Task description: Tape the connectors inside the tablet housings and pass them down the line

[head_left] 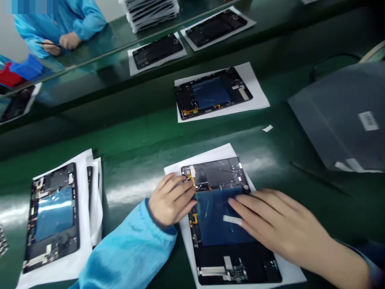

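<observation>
Our left hand [171, 200] curls at the tablet frame [210, 174], grip we cannot tell; our right hand [279, 224] lies open on the blue panel [213, 220].

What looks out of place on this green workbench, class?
A small scrap of white paper lies loose on the green workbench, apart from the white sheets under the tablet frames, so it looks stray.
</observation>
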{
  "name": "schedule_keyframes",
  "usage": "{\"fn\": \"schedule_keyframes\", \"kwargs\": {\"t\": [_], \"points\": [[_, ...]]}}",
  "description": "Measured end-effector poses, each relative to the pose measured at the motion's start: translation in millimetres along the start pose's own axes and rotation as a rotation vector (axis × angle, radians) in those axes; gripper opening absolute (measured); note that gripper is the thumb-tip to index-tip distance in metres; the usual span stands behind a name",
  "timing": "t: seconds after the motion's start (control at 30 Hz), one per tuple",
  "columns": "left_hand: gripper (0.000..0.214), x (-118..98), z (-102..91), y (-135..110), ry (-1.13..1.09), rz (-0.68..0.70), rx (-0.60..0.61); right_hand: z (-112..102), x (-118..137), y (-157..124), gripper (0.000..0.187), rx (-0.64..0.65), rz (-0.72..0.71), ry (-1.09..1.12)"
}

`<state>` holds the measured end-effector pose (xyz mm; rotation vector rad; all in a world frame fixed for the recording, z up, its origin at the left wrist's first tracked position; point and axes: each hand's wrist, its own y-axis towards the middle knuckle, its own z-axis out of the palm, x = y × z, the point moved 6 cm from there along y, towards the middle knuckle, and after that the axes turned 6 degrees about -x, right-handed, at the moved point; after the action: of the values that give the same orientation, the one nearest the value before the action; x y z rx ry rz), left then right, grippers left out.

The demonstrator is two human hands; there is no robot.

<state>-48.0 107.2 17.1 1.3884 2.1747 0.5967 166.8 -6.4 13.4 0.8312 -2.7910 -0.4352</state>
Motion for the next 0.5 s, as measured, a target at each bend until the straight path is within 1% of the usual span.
{"fn": "schedule_keyframes", "kwargs": {"t": [0.03,0.1,0.17,0.23,0.4,0.5], "points": [[0.022,-0.2,0.2,-1.4,-0.004,-0.007,0.004,12.3,7.8,23.7,0.038,0.021,-0.033,-0.008],[0.023,-0.9,0.7,-4.5,-0.016,-0.023,0.005,27.2,14.4,63.4,0.039,0.014,-0.076,-0.018],[0.024,-2.2,1.9,-7.6,-0.027,-0.041,0.009,32.7,12.3,86.3,0.041,-0.002,-0.088,-0.028],[0.024,-4.6,4.5,-10.4,-0.027,-0.05,0.029,34.6,7.1,93.9,0.043,0.013,-0.088,-0.028],[0.026,-12.1,9.0,-10.6,0.04,-0.007,0.115,39.3,-1.0,92.2,0.047,0.083,-0.104,0.001],[0.024,-9.6,10.3,-6.2,0.012,-0.023,0.168,43.0,-2.1,94.3,0.047,0.094,-0.12,0.0]]}}
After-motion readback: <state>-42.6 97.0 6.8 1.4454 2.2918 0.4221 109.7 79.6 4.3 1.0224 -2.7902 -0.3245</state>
